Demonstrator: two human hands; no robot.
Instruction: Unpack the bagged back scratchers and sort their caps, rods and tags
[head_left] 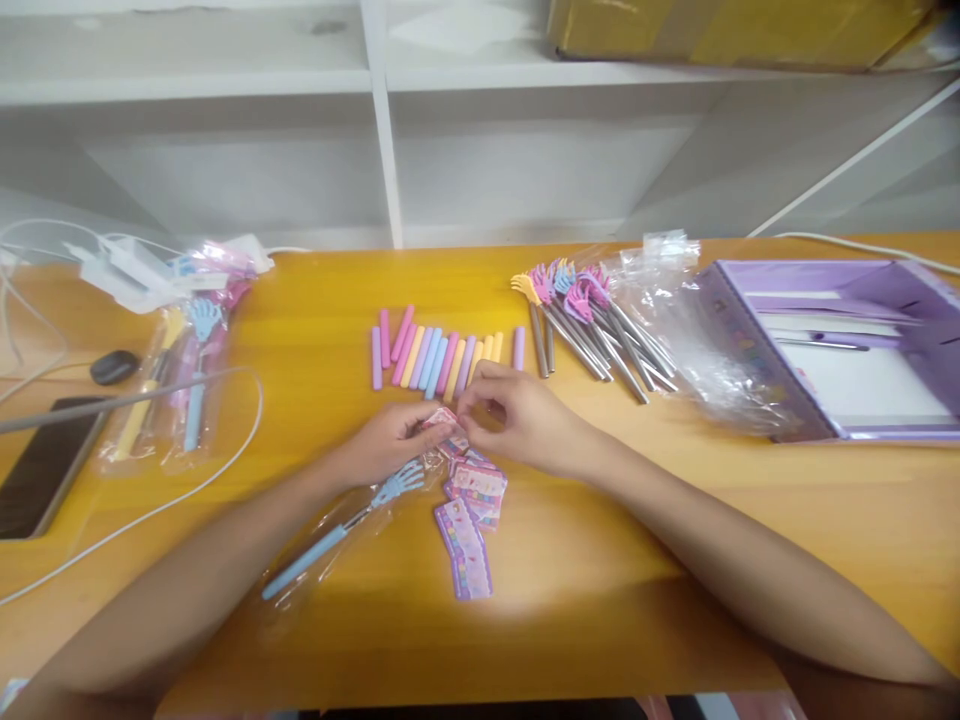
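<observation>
Head view shows card (445,416) in left hand (386,440).

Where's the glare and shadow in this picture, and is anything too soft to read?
In the head view, pale glare on the table right of the lowest card; white highlights on the clear plastic by the purple box; a darker shadow below the right forearm; small print on the cards too soft to read.

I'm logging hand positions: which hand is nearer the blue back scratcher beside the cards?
Left. The left hand is just beyond the clawed end of the blue back scratcher; the right hand is farther off, beyond it and rightward.
</observation>
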